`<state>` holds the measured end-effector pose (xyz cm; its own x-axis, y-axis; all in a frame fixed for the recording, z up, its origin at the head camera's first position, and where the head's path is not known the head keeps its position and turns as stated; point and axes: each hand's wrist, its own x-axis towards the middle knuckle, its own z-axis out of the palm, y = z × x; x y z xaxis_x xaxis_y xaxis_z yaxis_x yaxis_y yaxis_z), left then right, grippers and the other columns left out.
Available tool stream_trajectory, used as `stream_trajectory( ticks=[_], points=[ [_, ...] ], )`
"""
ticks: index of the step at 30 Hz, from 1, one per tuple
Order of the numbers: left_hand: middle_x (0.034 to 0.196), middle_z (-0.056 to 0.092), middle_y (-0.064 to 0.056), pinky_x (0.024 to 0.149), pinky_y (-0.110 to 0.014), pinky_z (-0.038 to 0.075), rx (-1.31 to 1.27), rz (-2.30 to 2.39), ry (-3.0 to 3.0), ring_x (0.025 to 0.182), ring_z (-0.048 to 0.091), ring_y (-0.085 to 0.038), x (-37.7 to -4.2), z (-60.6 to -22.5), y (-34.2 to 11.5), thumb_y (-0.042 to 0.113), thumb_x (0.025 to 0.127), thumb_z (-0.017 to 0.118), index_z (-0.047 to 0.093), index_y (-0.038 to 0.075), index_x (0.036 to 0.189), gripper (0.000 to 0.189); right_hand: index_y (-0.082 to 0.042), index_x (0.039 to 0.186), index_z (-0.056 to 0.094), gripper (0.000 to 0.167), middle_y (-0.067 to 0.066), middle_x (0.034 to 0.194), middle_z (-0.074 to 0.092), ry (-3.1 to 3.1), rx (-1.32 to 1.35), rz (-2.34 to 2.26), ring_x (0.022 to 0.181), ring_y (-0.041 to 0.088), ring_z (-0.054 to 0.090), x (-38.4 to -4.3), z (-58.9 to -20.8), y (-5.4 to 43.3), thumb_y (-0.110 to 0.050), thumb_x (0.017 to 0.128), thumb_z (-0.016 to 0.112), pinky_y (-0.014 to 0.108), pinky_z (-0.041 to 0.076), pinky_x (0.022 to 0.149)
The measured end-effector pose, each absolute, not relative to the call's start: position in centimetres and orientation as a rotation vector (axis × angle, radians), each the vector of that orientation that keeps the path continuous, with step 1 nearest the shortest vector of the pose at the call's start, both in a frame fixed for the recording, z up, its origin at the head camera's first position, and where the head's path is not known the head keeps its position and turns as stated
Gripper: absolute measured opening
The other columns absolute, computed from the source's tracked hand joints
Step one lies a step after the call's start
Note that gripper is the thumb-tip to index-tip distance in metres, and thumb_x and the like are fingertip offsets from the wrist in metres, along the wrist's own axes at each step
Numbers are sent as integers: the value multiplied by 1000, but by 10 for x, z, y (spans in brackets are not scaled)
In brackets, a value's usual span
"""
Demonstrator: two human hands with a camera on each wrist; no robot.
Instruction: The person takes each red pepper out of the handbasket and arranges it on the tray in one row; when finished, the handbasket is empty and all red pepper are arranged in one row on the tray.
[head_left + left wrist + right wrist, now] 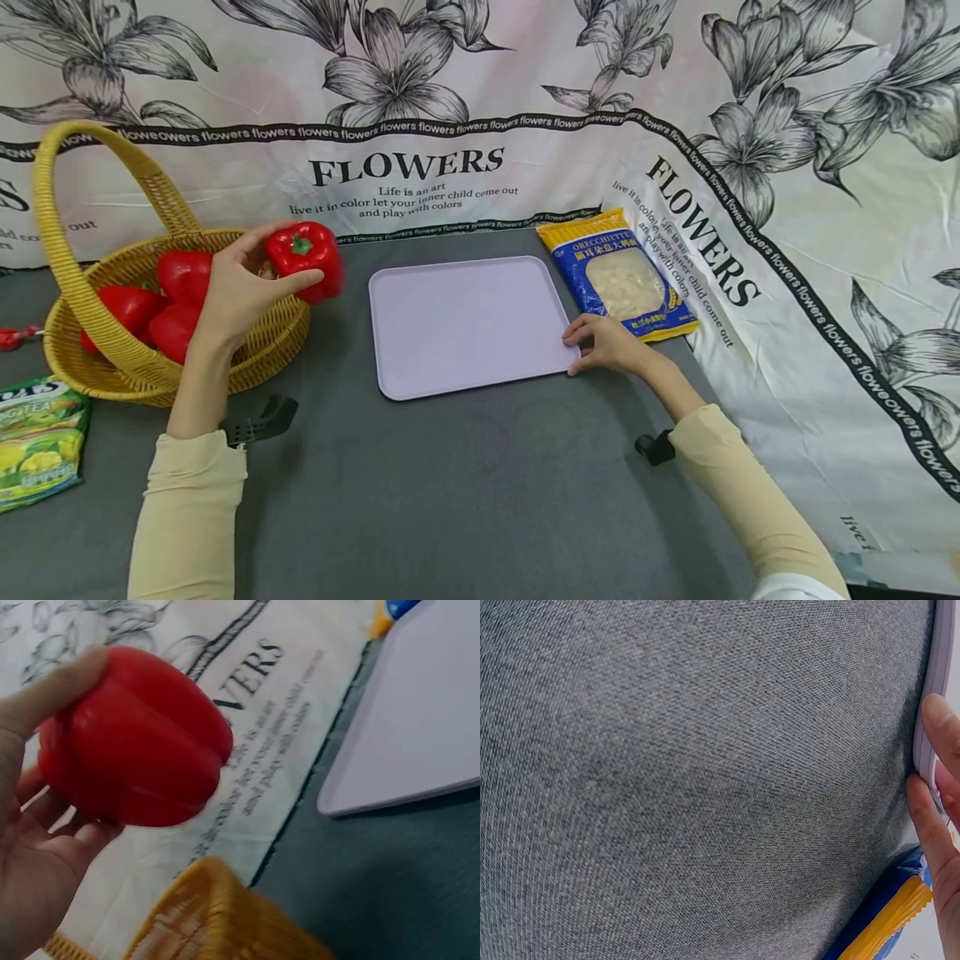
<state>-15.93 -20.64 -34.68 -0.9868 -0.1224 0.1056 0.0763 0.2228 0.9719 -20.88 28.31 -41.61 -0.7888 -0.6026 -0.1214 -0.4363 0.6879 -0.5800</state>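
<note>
My left hand grips a red bell pepper, fingers on one side and thumb on the other, above the right rim of a yellow wicker basket. The pepper's green stem faces up towards the head camera. In the left wrist view the same pepper hangs over the basket's edge. More red peppers lie inside the basket, partly behind my wrist and the handle. On the right, my right hand pinches the near right corner of a flat lilac tray. Nothing lies on the tray.
A blue and yellow bag of orecchiette pasta lies right beside the tray, close to my right hand. At the left edge rests a green packet, with a small red item behind it. A flower-printed cloth borders the grey table.
</note>
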Motion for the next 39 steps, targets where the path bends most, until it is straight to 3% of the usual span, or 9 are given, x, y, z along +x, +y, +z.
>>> stream_trajectory(
  ticks=[28, 39],
  points=[
    [132, 53, -12, 94, -30, 49, -318, -2089, -2442, 117, 54, -28, -201, -384, -153, 6, 79, 77, 53, 8, 135, 60, 5, 96, 72, 37, 12, 106, 63, 2581, -865, -822, 98, 26, 57, -208, -419, 285, -10, 67, 87, 42, 53, 82],
    [131, 54, -12, 93, -42, 50, -277, -2032, -2562, 115, 53, -29, -222, -386, -136, 12, 78, 78, 54, 9, 134, 60, 6, 96, 72, 36, 15, 106, 64, 2580, -911, -850, 98, 28, 57, -207, -418, 286, -11, 68, 87, 43, 54, 81]
  ],
)
